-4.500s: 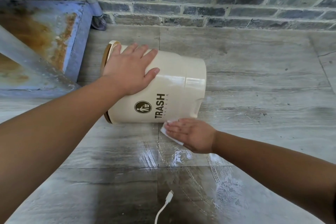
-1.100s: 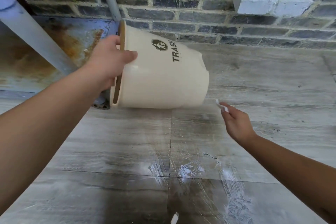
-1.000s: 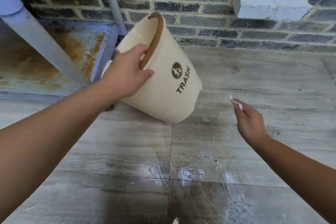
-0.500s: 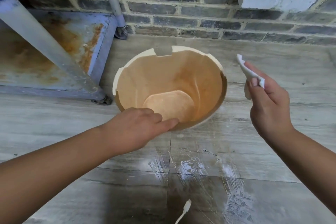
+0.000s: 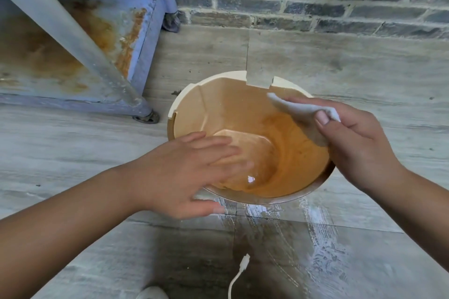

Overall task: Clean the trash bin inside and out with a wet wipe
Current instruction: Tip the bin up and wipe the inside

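The cream trash bin [image 5: 220, 78] stands upright on the floor, its open top facing me, and I see its tan inside. My left hand [image 5: 184, 172] straddles the near left rim, fingers inside and thumb outside, blurred by motion. My right hand [image 5: 359, 148] is over the right rim, pinching a white wet wipe [image 5: 298, 110] that hangs into the opening near the far right wall. The bin's outside and printed label are hidden from this angle.
A rusty blue metal shelf [image 5: 73, 39] with a slanted grey post [image 5: 70, 31] and a foot [image 5: 145, 118] stands left of the bin. A brick wall [image 5: 291, 2] closes the back. Wet streaks [image 5: 323, 238] and a white cable [image 5: 239, 274] lie on the floor near me.
The bin went from lying on its side to lifted, then set upright. My right hand brought the wipe from beside the bin to over its opening. My left hand shifted along the near rim.
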`<move>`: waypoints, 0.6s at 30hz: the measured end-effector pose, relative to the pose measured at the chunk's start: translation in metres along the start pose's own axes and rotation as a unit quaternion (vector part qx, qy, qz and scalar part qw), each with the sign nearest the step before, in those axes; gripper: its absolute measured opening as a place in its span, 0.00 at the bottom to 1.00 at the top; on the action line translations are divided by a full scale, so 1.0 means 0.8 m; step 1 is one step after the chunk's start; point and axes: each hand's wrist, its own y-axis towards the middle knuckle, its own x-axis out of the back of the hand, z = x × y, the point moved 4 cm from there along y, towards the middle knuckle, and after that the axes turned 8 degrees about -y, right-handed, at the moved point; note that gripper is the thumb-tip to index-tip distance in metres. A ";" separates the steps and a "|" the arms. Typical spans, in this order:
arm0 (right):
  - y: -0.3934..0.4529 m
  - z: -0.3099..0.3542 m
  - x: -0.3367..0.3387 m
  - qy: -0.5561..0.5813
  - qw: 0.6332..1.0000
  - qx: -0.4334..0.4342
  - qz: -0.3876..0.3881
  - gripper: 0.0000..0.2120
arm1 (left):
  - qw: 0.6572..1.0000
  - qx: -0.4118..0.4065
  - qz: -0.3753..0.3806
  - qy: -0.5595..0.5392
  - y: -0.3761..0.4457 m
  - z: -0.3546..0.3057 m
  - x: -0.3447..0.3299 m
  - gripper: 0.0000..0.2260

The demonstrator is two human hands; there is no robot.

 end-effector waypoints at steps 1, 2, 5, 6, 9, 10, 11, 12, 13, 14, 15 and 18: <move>0.003 0.000 -0.004 0.064 0.997 -0.038 -0.004 0.15 | 0.994 0.045 -0.051 -0.087 0.005 0.000 0.011 0.34; 0.006 0.000 -0.008 0.122 0.990 -0.074 -0.011 0.14 | 0.971 0.098 -0.115 -0.187 0.011 0.001 0.023 0.35; 0.014 0.000 -0.024 0.233 0.960 -0.152 -0.006 0.12 | 0.783 0.237 -0.218 -0.532 0.040 0.006 0.041 0.38; 0.016 0.003 -0.031 0.256 0.952 -0.166 0.014 0.13 | 0.710 0.261 -0.198 -0.624 0.052 0.005 0.039 0.35; 0.018 0.007 -0.045 0.282 0.939 -0.194 0.038 0.11 | 0.635 0.286 -0.165 -0.698 0.074 -0.001 0.038 0.15; 0.018 0.007 -0.045 0.272 0.941 -0.200 0.028 0.07 | 0.638 0.294 -0.178 -0.689 0.076 0.000 0.038 0.10; 0.019 0.006 -0.044 0.241 0.949 -0.204 0.014 0.03 | 0.640 0.302 -0.193 -0.679 0.074 0.003 0.037 0.07; 0.020 0.005 -0.041 0.183 0.962 -0.204 -0.002 0.03 | 0.639 0.311 -0.204 -0.674 0.072 0.007 0.036 0.06; 0.020 0.003 -0.037 0.111 0.973 -0.200 -0.013 0.04 | 0.633 0.320 -0.209 -0.673 0.070 0.011 0.034 0.06; 0.021 0.002 -0.032 0.052 0.980 -0.193 -0.020 0.05 | 0.629 0.331 -0.208 -0.672 0.066 0.016 0.032 0.05; 0.022 0.002 -0.029 0.019 0.982 -0.187 -0.023 0.04 | 0.631 0.342 -0.206 -0.665 0.063 0.019 0.030 0.04; 0.025 -0.002 -0.027 -0.039 0.980 -0.193 -0.015 0.05 | 0.672 0.359 -0.220 -0.609 0.054 0.027 0.031 0.08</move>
